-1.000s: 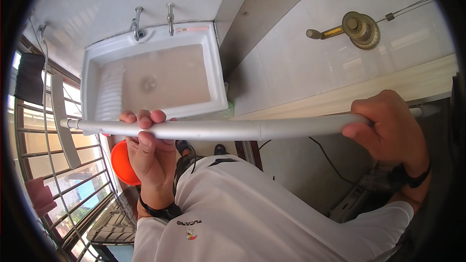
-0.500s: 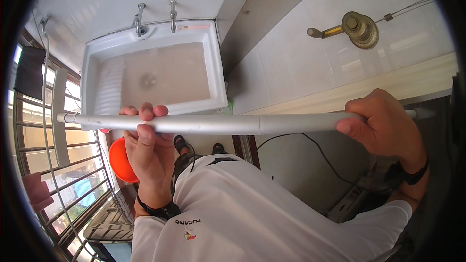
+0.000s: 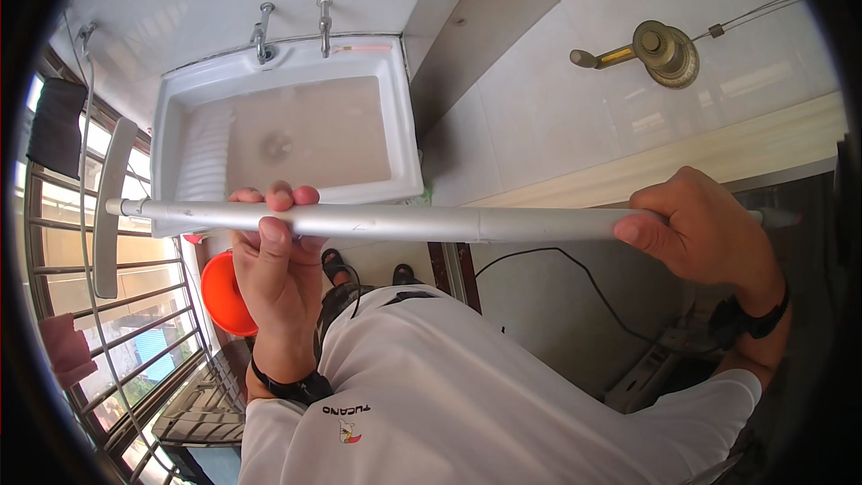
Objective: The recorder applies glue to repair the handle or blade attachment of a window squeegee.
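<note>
The pole (image 3: 404, 221), a silver-grey tube, lies crosswise in both hands, roughly level, with its long middle section exposed between the two sets of fingers. The left hand (image 3: 285, 274) pinches it: the thumb presses on the near face, and several fingertips show over the far edge. The right hand (image 3: 696, 229) wraps the tube—the fingers curl around it, and the thumb lies along its near side. A short length of the pole emerges past the right fingers, ending in a dim area. To the left of the left fingers, the pole narrows to a collar, which overlaps a flat grey bar (image 3: 106, 260) set across that end.

The white sink (image 3: 407, 135) lies beyond the left fingers. Its basin shows a ridged panel (image 3: 205, 157) on the left and a drain (image 3: 277, 147) set in a brownish-grey area; whether this is cloudy water or the basin's own surface cannot be told. On the sink's back ledge, farther from the fingers, lies a thin pink stick (image 3: 364, 48), with two metal taps (image 3: 325, 29) at the wall behind.

An orange-red bucket (image 3: 218, 298) stands lower than the left fingers, just left of that hand; its contents cannot be made out.
</note>
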`<action>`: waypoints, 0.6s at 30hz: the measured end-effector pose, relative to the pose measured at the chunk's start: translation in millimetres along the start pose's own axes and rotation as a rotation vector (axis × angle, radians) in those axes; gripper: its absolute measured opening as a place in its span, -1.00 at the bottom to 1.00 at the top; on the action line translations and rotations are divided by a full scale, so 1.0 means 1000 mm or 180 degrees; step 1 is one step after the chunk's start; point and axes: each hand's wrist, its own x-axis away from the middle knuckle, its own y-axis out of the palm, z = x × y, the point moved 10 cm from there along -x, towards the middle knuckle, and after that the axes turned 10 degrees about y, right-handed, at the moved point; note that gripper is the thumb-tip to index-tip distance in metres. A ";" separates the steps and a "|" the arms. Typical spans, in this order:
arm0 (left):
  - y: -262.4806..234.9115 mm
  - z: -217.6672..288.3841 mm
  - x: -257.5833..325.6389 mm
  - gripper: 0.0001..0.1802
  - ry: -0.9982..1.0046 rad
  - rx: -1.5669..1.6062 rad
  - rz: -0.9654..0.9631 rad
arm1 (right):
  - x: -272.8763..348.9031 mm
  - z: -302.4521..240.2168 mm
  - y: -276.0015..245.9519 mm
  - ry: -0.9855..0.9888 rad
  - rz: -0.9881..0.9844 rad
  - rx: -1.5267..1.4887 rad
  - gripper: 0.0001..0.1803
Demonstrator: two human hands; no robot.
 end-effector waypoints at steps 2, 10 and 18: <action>-0.005 0.000 0.000 -0.67 -0.0041 -0.0001 0.0141 | 0.000 -0.001 0.000 -0.0009 0.0008 -0.0012 -0.28; -0.012 0.001 0.002 -0.65 -0.0058 0.0026 0.0277 | 0.000 -0.003 0.002 -0.0053 0.0048 -0.0001 -0.28; -0.012 0.005 0.001 -0.59 -0.0006 0.0060 0.0155 | 0.000 -0.002 0.001 -0.0125 0.0298 0.0118 -0.31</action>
